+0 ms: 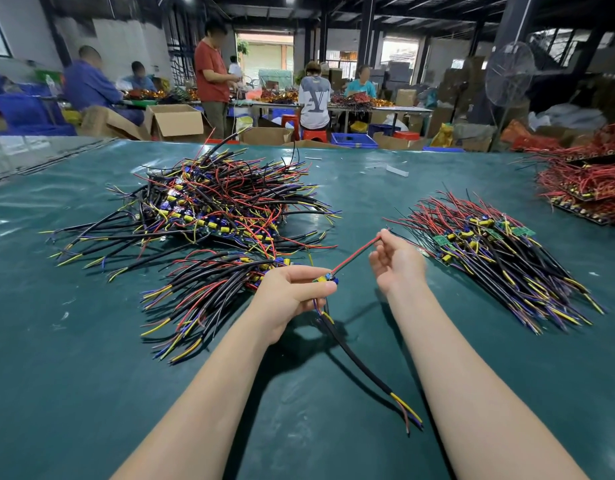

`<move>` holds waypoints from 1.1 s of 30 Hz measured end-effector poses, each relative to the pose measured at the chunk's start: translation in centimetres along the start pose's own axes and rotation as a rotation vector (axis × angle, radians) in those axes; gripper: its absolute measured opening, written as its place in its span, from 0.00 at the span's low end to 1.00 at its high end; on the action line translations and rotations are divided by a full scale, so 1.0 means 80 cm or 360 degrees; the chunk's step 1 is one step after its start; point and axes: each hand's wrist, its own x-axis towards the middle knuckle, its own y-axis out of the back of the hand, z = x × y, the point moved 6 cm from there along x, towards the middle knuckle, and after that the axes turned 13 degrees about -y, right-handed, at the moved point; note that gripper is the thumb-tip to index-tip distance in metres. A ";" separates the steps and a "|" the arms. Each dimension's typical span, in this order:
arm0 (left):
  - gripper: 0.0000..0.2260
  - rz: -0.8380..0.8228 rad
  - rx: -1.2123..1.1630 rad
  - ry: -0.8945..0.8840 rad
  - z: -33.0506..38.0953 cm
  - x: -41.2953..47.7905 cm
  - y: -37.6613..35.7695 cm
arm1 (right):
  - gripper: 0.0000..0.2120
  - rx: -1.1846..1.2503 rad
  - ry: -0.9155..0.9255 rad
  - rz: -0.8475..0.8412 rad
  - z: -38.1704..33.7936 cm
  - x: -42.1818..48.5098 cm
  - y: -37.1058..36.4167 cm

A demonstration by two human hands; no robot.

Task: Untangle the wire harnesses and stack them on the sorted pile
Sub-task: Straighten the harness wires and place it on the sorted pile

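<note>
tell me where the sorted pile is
In the head view the sorted pile lies at the right of the table, just past the right hand, which pinches the harness.

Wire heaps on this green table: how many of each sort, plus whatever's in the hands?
Tangled black, red and yellow wire heaps, touching: 2
Neatly aligned sorted pile of harnesses: 1
Mostly red wire heap, far right: 1
Single wire harness pinched between left hand and right hand: 1
Total: 5

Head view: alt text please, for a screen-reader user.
A person's left hand pinches one wire harness at its small board while the right hand pinches its red lead, above a green table. A tangled pile lies left, the sorted pile right.
</note>
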 end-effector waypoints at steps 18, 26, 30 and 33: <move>0.09 -0.0198 0.0007 0.0032 0.002 -0.004 -0.014 | 0.12 0.0472 -0.0155 -0.0104 0.002 0.011 0.011; 0.09 0.0202 -0.0086 -0.0049 0.008 0.005 0.016 | 0.12 0.0589 -0.0319 -0.0169 -0.001 0.014 0.025; 0.07 0.0228 -0.0143 -0.0035 0.004 0.005 0.020 | 0.10 -0.0403 -0.0518 -0.0491 0.050 -0.011 -0.029; 0.07 0.0195 -0.0166 -0.0036 0.006 0.008 0.013 | 0.10 -0.0770 -0.0516 -0.0725 0.068 -0.026 -0.050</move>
